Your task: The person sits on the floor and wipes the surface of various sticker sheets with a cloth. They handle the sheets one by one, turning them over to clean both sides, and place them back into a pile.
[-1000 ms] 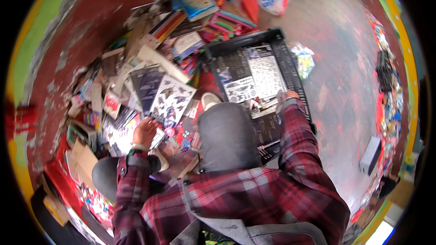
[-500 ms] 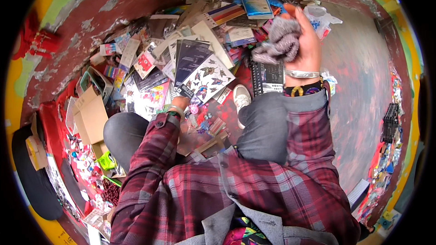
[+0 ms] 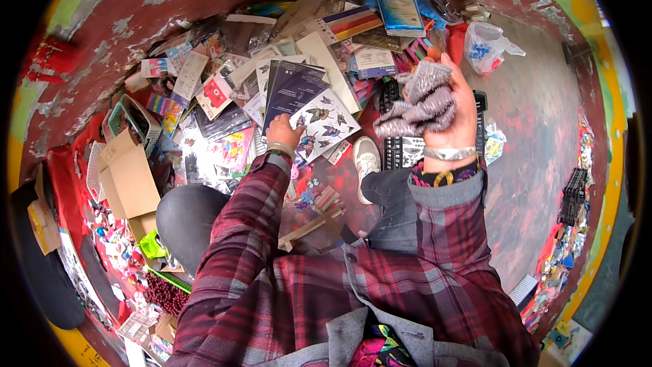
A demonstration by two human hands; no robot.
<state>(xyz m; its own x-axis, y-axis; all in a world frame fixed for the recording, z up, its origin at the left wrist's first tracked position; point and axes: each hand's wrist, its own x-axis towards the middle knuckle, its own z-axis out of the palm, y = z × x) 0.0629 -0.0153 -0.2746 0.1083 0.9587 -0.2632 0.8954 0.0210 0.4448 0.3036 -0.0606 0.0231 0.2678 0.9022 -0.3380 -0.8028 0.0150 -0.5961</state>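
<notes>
My left hand (image 3: 284, 131) is closed at the lower left corner of a white sheet printed with coloured insects (image 3: 324, 124). Dark printed sheets (image 3: 293, 87) fan out behind it, and the fingertips are partly hidden against these sheets. In my raised right hand (image 3: 460, 112) is a crumpled grey knitted cloth (image 3: 424, 98), resting across the palm with the fingers curled behind it. A black basket (image 3: 392, 156) shows below and behind that hand, partly covered by it.
A heap of packets and cards leans along the red wall. Beside my left knee stands an open cardboard box (image 3: 129, 173); a white plastic bag (image 3: 485, 47) lies far right. My shoe (image 3: 367, 166) is close to the sheets, near small trinkets (image 3: 309, 194).
My left hand has moved up and right onto the corner of the insect sheet. The right hand has lowered slightly, and the grey cloth hangs more spread out.
</notes>
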